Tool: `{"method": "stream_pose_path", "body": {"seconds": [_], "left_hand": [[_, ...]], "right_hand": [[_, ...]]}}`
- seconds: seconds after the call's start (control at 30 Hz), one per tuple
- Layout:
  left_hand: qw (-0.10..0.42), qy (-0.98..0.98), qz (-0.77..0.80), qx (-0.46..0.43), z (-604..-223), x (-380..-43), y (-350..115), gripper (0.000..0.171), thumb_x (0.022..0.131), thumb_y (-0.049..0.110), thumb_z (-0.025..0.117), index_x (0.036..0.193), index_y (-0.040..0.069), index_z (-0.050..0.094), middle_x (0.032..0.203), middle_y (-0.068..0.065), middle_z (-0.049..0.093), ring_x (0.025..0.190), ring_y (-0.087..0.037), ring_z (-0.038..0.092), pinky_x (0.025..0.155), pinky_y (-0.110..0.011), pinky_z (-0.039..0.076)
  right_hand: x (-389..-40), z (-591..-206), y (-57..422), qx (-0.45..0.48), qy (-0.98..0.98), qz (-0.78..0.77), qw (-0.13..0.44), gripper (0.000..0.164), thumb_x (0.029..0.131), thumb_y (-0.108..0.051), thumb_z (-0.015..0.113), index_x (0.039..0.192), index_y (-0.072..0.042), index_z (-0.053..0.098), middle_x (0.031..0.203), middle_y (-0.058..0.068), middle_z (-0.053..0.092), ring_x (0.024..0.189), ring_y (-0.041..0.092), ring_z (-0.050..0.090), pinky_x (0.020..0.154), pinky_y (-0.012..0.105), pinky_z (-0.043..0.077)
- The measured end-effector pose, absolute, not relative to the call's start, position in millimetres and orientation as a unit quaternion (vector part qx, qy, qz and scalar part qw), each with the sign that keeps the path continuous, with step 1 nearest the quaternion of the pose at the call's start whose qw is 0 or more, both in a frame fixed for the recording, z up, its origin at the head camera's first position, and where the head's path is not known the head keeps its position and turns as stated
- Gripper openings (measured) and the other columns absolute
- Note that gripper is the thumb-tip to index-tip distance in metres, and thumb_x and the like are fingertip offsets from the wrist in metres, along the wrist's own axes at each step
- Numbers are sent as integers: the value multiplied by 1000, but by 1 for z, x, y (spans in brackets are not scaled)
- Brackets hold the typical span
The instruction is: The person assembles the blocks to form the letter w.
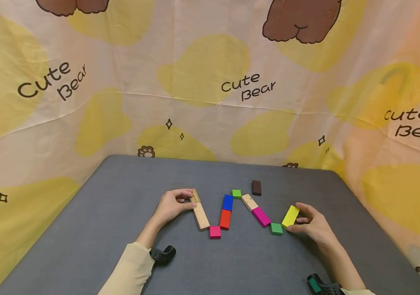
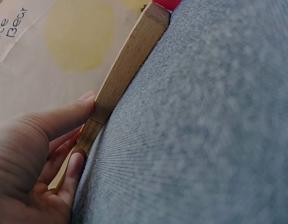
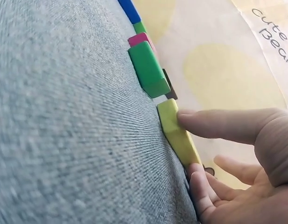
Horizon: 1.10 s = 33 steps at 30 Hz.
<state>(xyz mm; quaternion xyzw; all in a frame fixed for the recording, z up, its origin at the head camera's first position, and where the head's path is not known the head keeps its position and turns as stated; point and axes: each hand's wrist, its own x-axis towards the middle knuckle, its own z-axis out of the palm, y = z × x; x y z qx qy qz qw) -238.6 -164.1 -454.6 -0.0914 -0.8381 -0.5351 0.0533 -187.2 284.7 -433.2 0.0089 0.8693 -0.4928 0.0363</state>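
Observation:
My left hand [image 1: 171, 207] holds a short wooden block [image 1: 196, 195] at the far end of a longer wooden block [image 1: 201, 216]. In the left wrist view the thumb lies by the joint between these two blocks, and a fingertip [image 2: 77, 158] is at the short block's end. My right hand [image 1: 316, 225] grips a yellow block [image 1: 291, 216], thumb on its near side and fingers at its far end. The yellow block slants, its near corner close to a dark green block [image 1: 276, 229]. A pink block [image 1: 215, 232] sits at the long wooden block's near end.
Between the hands a zigzag row continues with red [image 1: 225, 219], blue [image 1: 228, 203], light green [image 1: 236, 194], pale wooden [image 1: 249, 202] and magenta [image 1: 261, 216] blocks. A dark brown block [image 1: 256, 188] lies apart behind the row. Patterned cloth [image 1: 202, 135] hangs behind the grey table [image 1: 232, 266].

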Motion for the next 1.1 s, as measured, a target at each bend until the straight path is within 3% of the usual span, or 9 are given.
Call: {"method": "stream_pose_path", "body": {"seconds": [0.4,1.1], "left_hand": [[61,-838,-535,-88,-454,-239,-164,30,77,19,87,103,11,76,119,3,68,111,-14,60,91,-36,50],[55,-840,-534,-85,-454,-239,-164,30,76,19,87,104,12,77,119,4,68,111,-13,60,91,-36,50]], "right_hand": [[-189,-433,281,-10,865,-501,32,88,80,-17,83,150,1,33,149,26,35,118,36,51,82,27,49],[-189,-435,280,-26,867,-495,44,85,81,-17,82,150,1,34,147,26,38,117,36,50,88,38,48]]}}
